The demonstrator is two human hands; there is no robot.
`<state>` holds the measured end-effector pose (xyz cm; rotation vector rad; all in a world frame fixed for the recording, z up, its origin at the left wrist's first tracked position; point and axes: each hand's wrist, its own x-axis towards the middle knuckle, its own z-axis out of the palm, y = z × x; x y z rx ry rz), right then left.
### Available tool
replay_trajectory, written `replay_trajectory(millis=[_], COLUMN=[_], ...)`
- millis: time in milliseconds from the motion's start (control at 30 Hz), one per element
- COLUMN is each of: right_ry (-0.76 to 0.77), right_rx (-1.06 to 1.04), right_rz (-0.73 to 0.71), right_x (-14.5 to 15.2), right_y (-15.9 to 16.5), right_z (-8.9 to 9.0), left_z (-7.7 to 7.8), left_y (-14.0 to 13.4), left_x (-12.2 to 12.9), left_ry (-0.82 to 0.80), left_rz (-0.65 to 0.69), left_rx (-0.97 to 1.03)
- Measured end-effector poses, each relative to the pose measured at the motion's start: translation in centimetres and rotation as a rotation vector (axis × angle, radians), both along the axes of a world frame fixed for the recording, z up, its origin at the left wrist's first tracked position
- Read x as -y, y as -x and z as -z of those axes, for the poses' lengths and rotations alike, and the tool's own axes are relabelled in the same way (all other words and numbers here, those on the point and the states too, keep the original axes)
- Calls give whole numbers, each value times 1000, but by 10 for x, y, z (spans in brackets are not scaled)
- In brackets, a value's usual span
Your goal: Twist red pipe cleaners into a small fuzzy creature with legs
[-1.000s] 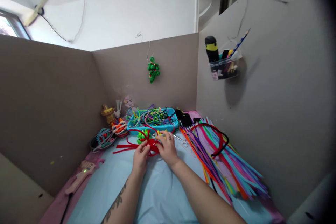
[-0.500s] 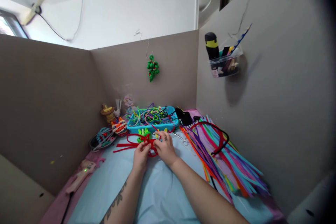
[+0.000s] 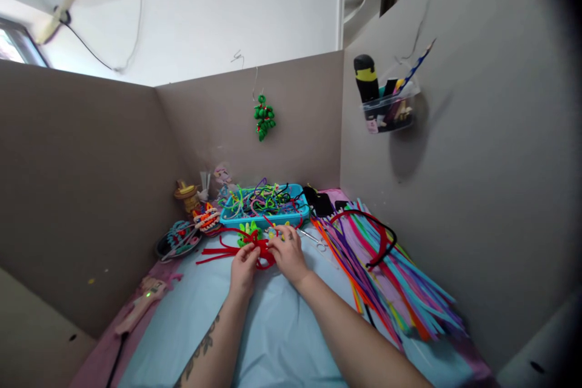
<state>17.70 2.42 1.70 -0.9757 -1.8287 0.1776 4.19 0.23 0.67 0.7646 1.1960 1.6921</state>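
Red pipe cleaners (image 3: 266, 259), bent and twisted into a loose shape, are between my two hands above the blue cloth. Several straight red ends stick out to the left. My left hand (image 3: 244, 262) pinches the piece from the left with thumb and index finger. On the other side, my right hand (image 3: 286, 254) grips it with its fingers bent over the top. Just behind the hands sits a bright green pipe-cleaner figure (image 3: 248, 233), partly covered by the red strands. A small yellow piece is mostly hidden behind my right fingers.
Behind stands a blue basket (image 3: 259, 220) full of pipe-cleaner scraps. Scissors (image 3: 321, 247) lie right of my hands, beside a big bundle of coloured pipe cleaners (image 3: 386, 273). At left are a dark bowl (image 3: 161, 250) and a pink glue gun (image 3: 143, 303). Grey panels surround the table.
A red strand at the upper left has swung up, toward the basket's front. My right hand has shifted very slightly to the right; both hands keep hold of the red piece.
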Motion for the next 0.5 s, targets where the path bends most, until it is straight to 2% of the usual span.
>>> replay_trajectory(millis=[333,500], right_ry=[102,104], right_rx=[-104,-133], right_rz=[9,-11], right_x=[-1,1], right_y=[-1,0], right_z=[0,-3], left_z=[4,5], left_y=[1,2], left_x=[-1,-2], left_ry=[-40,-48], left_rz=[41,34], left_rx=[-9,-28])
